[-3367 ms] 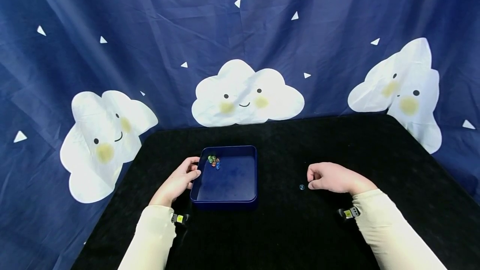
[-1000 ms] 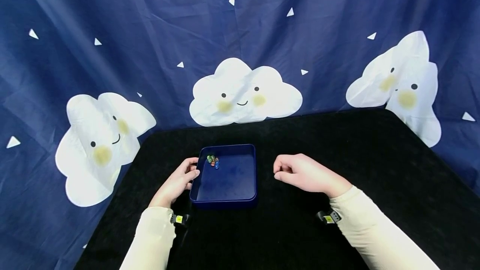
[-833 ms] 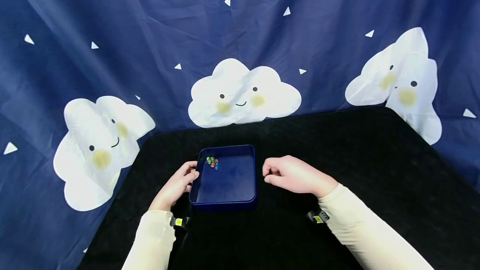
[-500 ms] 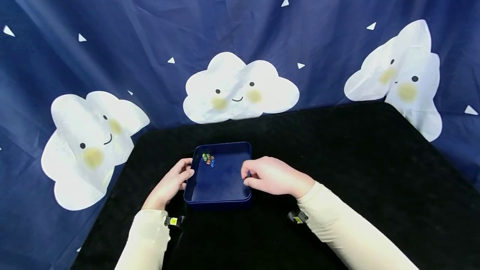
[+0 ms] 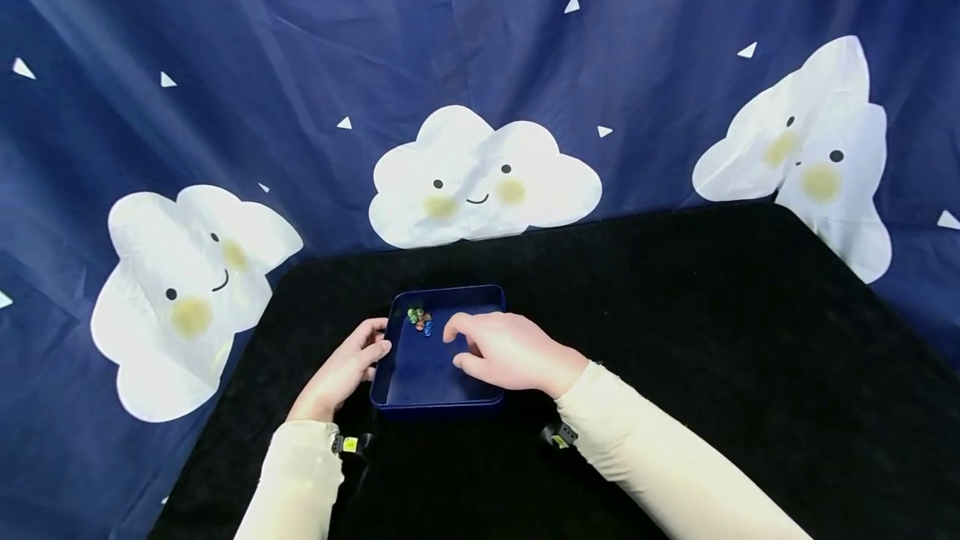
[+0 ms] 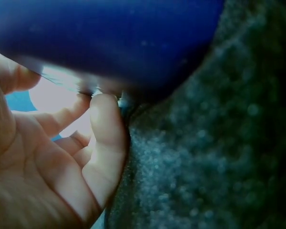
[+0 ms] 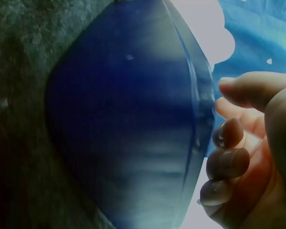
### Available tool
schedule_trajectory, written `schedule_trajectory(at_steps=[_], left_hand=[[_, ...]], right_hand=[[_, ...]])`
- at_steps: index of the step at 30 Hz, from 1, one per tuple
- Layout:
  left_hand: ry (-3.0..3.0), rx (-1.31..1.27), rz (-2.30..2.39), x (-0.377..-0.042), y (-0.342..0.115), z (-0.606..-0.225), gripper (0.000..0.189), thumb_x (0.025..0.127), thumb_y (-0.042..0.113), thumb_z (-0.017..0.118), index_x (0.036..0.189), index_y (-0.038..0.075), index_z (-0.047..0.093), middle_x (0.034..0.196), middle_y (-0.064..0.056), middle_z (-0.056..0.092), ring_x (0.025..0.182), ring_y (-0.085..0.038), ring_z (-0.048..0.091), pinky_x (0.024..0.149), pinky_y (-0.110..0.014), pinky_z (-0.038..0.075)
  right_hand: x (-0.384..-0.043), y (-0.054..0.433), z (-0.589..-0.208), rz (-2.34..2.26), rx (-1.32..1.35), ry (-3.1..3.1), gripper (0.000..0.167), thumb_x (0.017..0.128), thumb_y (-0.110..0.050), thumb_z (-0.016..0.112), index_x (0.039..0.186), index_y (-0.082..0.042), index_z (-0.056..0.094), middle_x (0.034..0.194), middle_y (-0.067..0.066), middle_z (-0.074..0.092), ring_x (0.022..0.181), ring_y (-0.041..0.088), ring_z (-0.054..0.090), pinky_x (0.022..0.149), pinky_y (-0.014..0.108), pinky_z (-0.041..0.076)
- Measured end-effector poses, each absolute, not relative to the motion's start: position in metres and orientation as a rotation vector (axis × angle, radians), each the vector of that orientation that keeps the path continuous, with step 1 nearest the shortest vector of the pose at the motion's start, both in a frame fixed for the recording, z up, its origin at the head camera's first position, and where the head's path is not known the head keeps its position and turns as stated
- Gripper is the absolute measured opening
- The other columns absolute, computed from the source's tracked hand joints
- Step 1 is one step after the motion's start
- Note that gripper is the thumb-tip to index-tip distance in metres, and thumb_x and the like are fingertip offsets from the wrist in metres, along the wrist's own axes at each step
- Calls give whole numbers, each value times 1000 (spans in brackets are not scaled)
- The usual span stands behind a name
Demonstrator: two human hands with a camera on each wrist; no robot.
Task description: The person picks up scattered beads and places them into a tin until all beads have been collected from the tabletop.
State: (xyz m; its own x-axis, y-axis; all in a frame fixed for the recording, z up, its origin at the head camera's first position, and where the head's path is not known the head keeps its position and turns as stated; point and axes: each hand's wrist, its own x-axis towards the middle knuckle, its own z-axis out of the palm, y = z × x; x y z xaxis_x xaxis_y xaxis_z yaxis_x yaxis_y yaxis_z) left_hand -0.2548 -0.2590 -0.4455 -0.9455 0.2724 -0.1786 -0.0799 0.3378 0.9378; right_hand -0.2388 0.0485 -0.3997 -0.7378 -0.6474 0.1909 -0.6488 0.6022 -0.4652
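A shallow dark-blue box [image 5: 442,407] stands on the black cloth, with several small glass marbles [image 5: 418,318], green, orange and blue, clustered in its far left corner. My left hand [image 5: 341,369] touches the box's left side; in the left wrist view its fingertips [image 6: 105,107] rest against the outer wall [image 6: 105,38]. Over the right part of the box hovers my right hand [image 5: 510,350], thumb and index finger parted, nothing visible between them. In the right wrist view the other fingers [image 7: 227,162] are bent, seen beyond the box's outer wall [image 7: 128,114].
Black cloth [image 5: 675,332] covers the table around the box. Behind it hangs a blue curtain [image 5: 315,40] with white clouds [image 5: 480,207] and triangles. A small wrist camera [image 5: 352,444] sits at each cuff.
My right hand has moved left from the cloth to over the box, and its thumb and index finger have parted. The marble on the right cloth is gone from there. My left hand stays put.
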Motion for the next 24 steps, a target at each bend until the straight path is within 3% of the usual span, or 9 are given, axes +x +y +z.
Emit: schedule_trajectory(at_steps=[12, 17, 24], left_hand=[[2400, 221, 1544, -256, -254, -437, 42, 104, 10, 47, 145, 1, 41, 121, -23, 53, 96, -31, 62, 71, -39, 56], [2452, 183, 1453, -259, -248, -436, 41, 104, 17, 47, 143, 5, 45, 116, -18, 53, 95, -27, 61, 71, -39, 57], [2560, 114, 1313, -252, -253, -437, 40, 103, 20, 47, 140, 6, 50, 97, -15, 57, 73, -25, 60, 59, -39, 55]], right_hand=[[-252, 103, -382, 928, 929, -2725, 16, 94, -28, 69, 108, -22, 69, 67, -13, 52, 59, 6, 50, 63, 30, 46], [-251, 130, -378, 976, 813, -2711, 14, 93, -25, 70, 105, -20, 69, 65, -12, 51, 56, 8, 48, 64, 32, 46], [-243, 160, -389, 934, 748, -2798, 11, 92, -26, 70, 102, -23, 68, 69, -12, 54, 60, 7, 52, 66, 32, 46]])
